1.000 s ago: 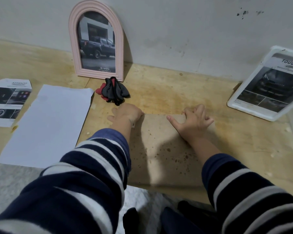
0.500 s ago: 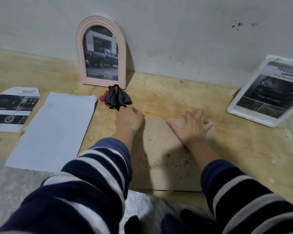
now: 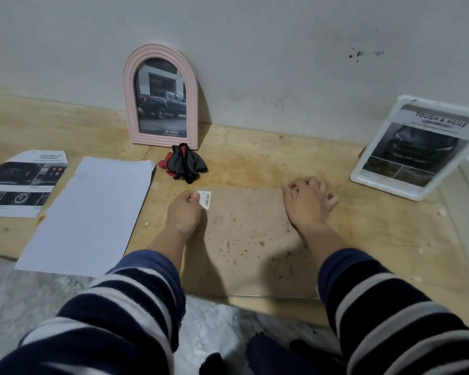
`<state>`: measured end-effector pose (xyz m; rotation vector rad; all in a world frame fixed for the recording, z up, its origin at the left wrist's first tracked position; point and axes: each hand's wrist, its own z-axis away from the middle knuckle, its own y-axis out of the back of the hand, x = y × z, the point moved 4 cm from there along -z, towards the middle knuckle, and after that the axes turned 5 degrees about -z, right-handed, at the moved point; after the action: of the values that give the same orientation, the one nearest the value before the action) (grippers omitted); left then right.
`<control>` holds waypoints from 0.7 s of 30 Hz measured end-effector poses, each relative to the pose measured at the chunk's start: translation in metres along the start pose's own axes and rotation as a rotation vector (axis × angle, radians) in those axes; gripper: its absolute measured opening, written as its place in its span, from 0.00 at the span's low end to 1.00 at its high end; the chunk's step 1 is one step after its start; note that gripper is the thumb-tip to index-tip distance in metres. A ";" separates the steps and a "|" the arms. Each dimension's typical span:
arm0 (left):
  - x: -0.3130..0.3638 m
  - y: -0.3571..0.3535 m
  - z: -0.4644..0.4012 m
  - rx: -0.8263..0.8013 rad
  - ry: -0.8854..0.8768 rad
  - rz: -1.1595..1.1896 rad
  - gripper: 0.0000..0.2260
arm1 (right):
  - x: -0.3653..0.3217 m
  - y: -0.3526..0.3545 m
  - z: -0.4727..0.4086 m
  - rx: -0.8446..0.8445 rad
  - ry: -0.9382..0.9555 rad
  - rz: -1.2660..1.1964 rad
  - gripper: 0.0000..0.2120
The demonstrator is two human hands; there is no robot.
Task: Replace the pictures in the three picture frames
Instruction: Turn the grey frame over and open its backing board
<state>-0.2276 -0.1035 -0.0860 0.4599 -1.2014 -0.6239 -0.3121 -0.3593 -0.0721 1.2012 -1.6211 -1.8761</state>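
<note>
A brown backing board point(image 3: 249, 239) of a picture frame lies face down on the wooden surface in front of me. My left hand point(image 3: 184, 212) rests at its far left corner, fingers curled beside a white barcode sticker point(image 3: 205, 199). My right hand point(image 3: 307, 203) presses on the far right corner with bent fingers. A pink arched frame point(image 3: 161, 97) holding a truck picture leans on the wall. A white rectangular frame point(image 3: 420, 147) with a car leaflet leans at the right. A blank white sheet point(image 3: 88, 216) and a car brochure page point(image 3: 22, 182) lie at the left.
A bundle of black and red gloves point(image 3: 184, 163) lies just beyond the board, below the pink frame. The grey wall point(image 3: 255, 63) closes off the back. A grey fuzzy rug point(image 3: 25, 299) lies at the near left, below the wooden surface's edge.
My left hand slid back off the far corner, uncovering the barcode sticker. My right hand moved right to the board's far right corner. The view tilted up slightly.
</note>
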 end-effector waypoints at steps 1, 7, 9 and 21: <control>0.003 0.001 0.000 0.004 0.002 0.030 0.13 | 0.008 0.004 0.001 0.012 -0.049 0.011 0.18; 0.014 -0.004 0.003 0.036 -0.015 0.120 0.12 | 0.063 0.024 0.020 -0.056 -0.448 -0.379 0.19; 0.022 -0.001 0.004 0.049 -0.038 0.117 0.11 | 0.070 0.028 0.026 -0.032 -0.461 -0.625 0.19; 0.104 -0.032 0.044 -0.345 -0.111 0.027 0.19 | 0.165 0.081 0.082 0.415 -0.911 -1.282 0.16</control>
<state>-0.2521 -0.1970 -0.0188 0.1193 -1.1729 -0.8234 -0.4885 -0.4547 -0.0571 2.0427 -1.8619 -3.3490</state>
